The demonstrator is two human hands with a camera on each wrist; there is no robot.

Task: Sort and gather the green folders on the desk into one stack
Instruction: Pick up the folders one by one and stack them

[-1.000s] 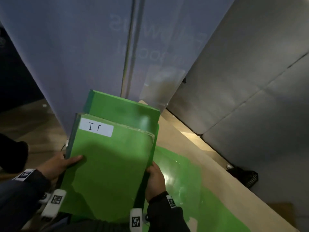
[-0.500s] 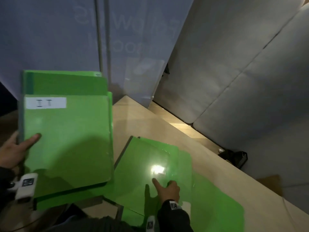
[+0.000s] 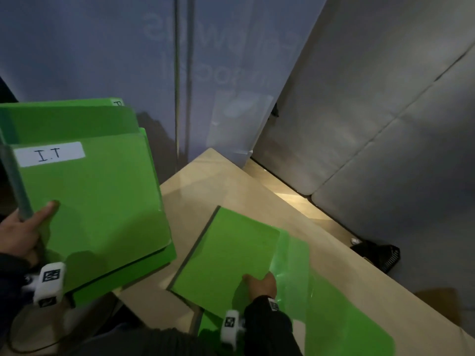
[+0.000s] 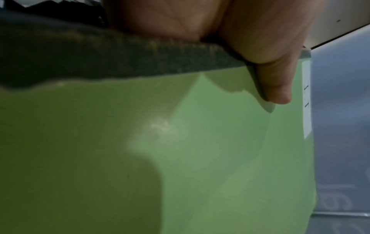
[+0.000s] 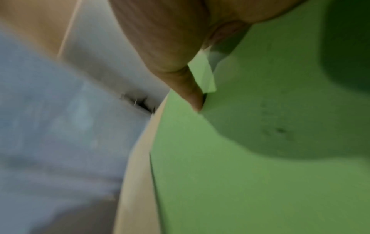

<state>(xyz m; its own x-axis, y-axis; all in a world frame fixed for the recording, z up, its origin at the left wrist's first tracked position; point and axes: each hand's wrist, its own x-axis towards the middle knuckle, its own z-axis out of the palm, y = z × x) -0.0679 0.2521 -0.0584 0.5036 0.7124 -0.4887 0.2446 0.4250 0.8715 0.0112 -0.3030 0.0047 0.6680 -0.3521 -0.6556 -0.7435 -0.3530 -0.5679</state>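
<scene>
My left hand (image 3: 21, 233) grips a stack of green folders (image 3: 97, 201) by its left spine, held up off the desk's left side. The top folder carries a white label (image 3: 48, 153) reading "I.T". In the left wrist view the thumb (image 4: 276, 88) lies on that folder's cover (image 4: 220, 158). My right hand (image 3: 261, 285) holds the near right edge of a single green folder (image 3: 226, 253) on the wooden desk (image 3: 210, 181). The right wrist view shows the thumb (image 5: 180, 76) at that folder's edge (image 5: 240, 174); the fingers are hidden. More translucent green folders (image 3: 334, 317) lie under and right of it.
A blue-grey banner panel (image 3: 102, 47) with a metal pole (image 3: 177, 98) stands behind the desk. Grey cushions (image 3: 385, 124) rise along the desk's right side. A black object (image 3: 377, 255) lies on the floor between the desk and the cushions.
My right hand let go of the stack and came down onto the folder on the desk, then took its edge. My left hand carried the stack to the left.
</scene>
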